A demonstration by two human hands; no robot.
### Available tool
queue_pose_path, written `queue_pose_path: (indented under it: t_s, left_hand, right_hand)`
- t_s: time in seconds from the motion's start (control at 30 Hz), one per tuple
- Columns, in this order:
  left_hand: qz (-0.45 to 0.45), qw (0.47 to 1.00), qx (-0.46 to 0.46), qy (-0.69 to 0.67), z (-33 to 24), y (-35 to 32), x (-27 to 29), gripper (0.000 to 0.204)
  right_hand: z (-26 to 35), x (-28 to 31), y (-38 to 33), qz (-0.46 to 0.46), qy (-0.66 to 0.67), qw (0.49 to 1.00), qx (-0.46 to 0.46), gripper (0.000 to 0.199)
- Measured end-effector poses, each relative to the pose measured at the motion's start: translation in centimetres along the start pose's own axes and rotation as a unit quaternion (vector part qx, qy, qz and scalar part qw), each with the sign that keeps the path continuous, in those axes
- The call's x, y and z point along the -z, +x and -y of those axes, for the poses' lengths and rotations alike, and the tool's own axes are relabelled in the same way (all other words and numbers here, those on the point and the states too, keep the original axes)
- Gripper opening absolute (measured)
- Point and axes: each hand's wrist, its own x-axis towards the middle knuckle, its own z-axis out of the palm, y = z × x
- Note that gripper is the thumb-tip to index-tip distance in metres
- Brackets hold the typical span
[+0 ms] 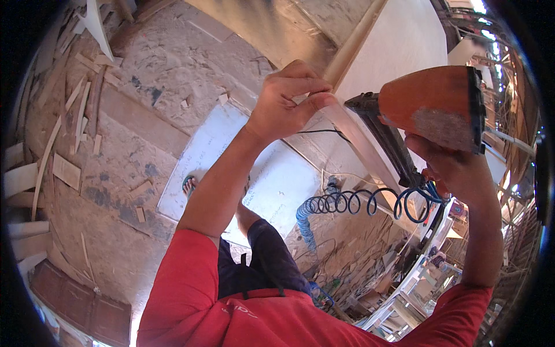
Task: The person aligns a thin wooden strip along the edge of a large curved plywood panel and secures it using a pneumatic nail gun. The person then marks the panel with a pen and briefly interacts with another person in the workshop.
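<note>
Nail gun in my right hand, its nose near the pale panel's edge.
My right hand is wrapped around the orange-and-black nail gun, a blue coiled hose looping below it; my left hand has thumb and fingers drawn narrow at the corner of the panel, though I can't tell if they grip it; the contents of the white-framed rack are too small to tell, 2 hands well above the floor.

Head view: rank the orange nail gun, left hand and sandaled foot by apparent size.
1. Orange nail gun
2. Left hand
3. Sandaled foot
Apparent size only: the foot is farther from the camera.
</note>
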Motion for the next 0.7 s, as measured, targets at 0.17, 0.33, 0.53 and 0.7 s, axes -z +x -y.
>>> queue_pose_path:
  t_s: [0.17,0.33,0.53,0.7]
  left_hand:
    - [0.016,0.999,0.029,0.001,-0.4,-0.2,0.2,0.017]
    - [0.023,0.998,0.062,-0.003,-1.1,-0.3,0.1,0.016]
    - [-0.001,0.998,0.062,0.001,-0.4,-0.8,0.1,0.018]
    - [-0.008,0.993,0.111,-0.025,-1.5,-1.0,-0.2,0.019]
  right_hand:
    - [0.9,0.0,-0.3,0.026,0.016,0.999,-0.043,0.033]
    - [-0.1,0.0,-0.5,0.047,0.037,0.997,-0.047,0.032]
    - [-0.5,-0.3,0.1,0.030,0.016,0.999,0.005,0.033]
    - [-1.9,-0.8,0.7,0.046,0.052,0.995,0.070,0.034]
